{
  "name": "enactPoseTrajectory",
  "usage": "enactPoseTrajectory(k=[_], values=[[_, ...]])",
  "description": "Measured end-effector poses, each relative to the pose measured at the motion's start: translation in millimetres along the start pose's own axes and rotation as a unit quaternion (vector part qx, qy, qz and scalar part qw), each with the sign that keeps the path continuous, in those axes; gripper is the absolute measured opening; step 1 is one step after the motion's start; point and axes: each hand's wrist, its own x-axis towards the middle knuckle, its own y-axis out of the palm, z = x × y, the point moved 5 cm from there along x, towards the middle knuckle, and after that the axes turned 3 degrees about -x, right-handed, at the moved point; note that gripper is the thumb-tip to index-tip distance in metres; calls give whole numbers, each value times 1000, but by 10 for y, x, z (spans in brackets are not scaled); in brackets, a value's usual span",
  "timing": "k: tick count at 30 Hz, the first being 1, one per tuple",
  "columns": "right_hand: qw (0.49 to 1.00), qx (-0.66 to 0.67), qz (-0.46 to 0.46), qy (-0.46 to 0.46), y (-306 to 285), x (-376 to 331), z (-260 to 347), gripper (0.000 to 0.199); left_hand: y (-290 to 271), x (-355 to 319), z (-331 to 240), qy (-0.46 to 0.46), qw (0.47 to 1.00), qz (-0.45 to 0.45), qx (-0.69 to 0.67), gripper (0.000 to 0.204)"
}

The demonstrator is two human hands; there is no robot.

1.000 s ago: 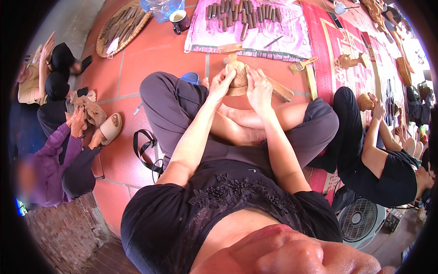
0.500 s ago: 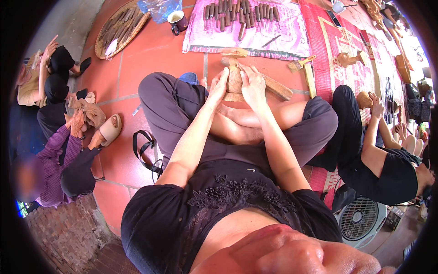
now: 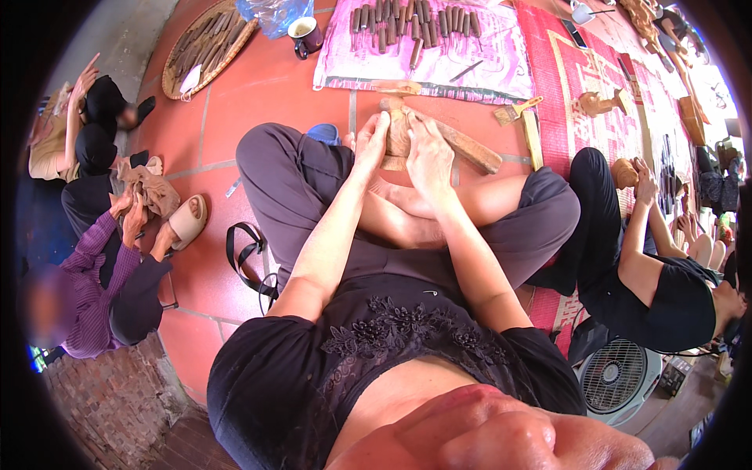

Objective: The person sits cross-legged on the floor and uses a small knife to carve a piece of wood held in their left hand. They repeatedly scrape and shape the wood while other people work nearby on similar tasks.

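Note:
A light-brown wood carving (image 3: pixel 398 139) stands between my hands, just beyond my crossed legs. My left hand (image 3: pixel 371 142) is closed around its left side, thumb toward the top. On its right, my right hand (image 3: pixel 430 153) presses bent fingers and thumb against the upper part. Whether a small tool or sheet sits under those fingers cannot be made out. Right behind the carving lies a long wooden bar (image 3: pixel 468 147), slanting off to the right. A flat, pale wooden piece (image 3: pixel 396 88) is at the far side of the carving.
Several wooden-handled carving tools (image 3: pixel 415 27) lie on a pink sheet (image 3: pixel 493 74). Farther left are a dark mug (image 3: pixel 307 41) and a basket of tools (image 3: pixel 171 78). A brush (image 3: pixel 513 111) rests on the right. People sit on both sides; a fan (image 3: pixel 619 376) stands lower right.
My right hand has shifted slightly left and closer over the carving, its fingers more bent. My left hand has moved slightly left. At left, another person's hands have shifted on the brown piece.

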Motion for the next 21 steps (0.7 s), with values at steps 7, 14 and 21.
enactPoseTrajectory(k=[7,14,21], values=[[999,19,31,6,26,-159,43,30,-119,56,79,-23,998,-25,-51,40],[998,55,12,41,3,71,-114,28,46,-117,-52,-43,997,3,-61,45],[998,56,20,4,-176,13,88,29,113,-163,-221,-111,982,36,-151,48]])
